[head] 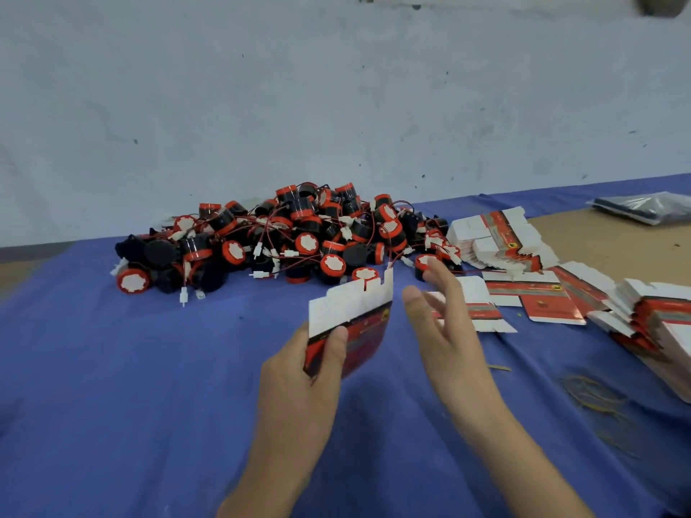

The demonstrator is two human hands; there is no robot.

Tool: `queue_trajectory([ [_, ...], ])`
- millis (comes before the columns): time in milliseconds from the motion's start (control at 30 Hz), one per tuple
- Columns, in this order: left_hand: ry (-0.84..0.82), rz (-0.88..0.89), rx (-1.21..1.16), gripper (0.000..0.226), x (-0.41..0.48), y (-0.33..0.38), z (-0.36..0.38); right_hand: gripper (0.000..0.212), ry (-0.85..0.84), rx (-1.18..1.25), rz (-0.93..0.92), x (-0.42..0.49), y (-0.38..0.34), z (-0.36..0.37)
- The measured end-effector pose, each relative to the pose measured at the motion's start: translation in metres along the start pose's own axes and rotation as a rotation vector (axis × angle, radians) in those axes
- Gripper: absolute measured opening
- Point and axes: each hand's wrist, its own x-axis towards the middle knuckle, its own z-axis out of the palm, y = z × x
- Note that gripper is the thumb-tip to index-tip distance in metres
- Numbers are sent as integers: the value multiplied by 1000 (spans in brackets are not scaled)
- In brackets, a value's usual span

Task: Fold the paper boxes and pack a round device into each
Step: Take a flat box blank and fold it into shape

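My left hand (304,362) grips a flat, unfolded red-and-white paper box (351,317) above the blue cloth, thumb across its red printed face, white flaps pointing up. To the right of the box, my right hand (445,323) hovers with fingers straight and spread, holding nothing and not touching the box. Behind both hands lies a big pile of round black-and-red devices (299,237) with white labels and red wires. Several more flat boxes (531,297) lie loose to the right of my right hand.
A blue cloth (149,386) covers the table. Stacks of flat boxes sit at the back right (501,237) and the right edge (658,323). Rubber bands (590,394) are scattered at the right. A dark plastic bag (643,207) lies on bare brown tabletop. A grey wall stands behind.
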Motion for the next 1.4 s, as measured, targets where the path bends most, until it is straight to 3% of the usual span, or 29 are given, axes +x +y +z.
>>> queue_trajectory([
  [100,-139,-161,-191,24,-2,8,-4,56,-145,82,113,-5,4,20],
  [233,-226,-353,-403,34,-7,8,-9,106,-235,33,168,-10,7,38],
  [300,-229,-434,-523,26,-6,7,-14,110,-249,32,194,-10,5,44],
  [400,-272,-432,-625,38,-6,8,-20,101,-245,18,174,-13,4,52],
  [500,-206,-327,-597,35,-4,11,-24,91,-210,62,119,-17,2,57],
  [633,-82,-215,-488,62,1,6,-31,59,-327,192,-19,-30,-7,61],
  [733,-52,-216,-490,70,0,2,-30,60,-393,99,-114,-46,-6,72],
  [933,-52,-251,-537,90,-3,5,-29,48,-231,-99,-249,-45,-5,74],
  [1267,-72,-198,-542,87,-6,8,-27,38,-139,-109,-262,-41,0,69],
  [1400,-80,-216,-537,74,-6,8,-25,41,-128,-189,-292,-40,1,68],
])
